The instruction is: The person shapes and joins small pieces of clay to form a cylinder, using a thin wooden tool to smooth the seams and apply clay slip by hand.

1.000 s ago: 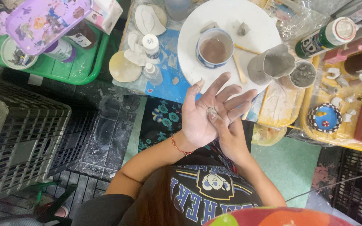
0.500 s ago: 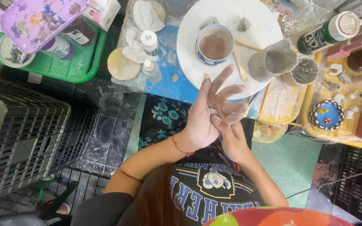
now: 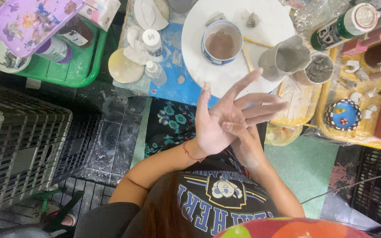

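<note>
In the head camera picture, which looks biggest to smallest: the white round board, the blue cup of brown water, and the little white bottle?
1. White round board, biggest by far.
2. Blue cup standing on it.
3. Little white bottle, smallest, though not much smaller than the cup.
All lie about equally far from the camera.

White round board (image 3: 225, 75) at top centre holds a blue-and-white bowl (image 3: 222, 43) of brown slip. Green tray (image 3: 78, 72) upper left, purple floral tray (image 3: 27, 20) above it. Black-and-white checkered blue dish (image 3: 343, 115) right.

A blue-rimmed bowl (image 3: 222, 43) of brownish liquid sits on a round white board (image 3: 199, 53). Left of the board lie a small white bottle (image 3: 152, 42) and a green tray (image 3: 73, 72); right of it, a yellow tray (image 3: 331, 88).
</note>
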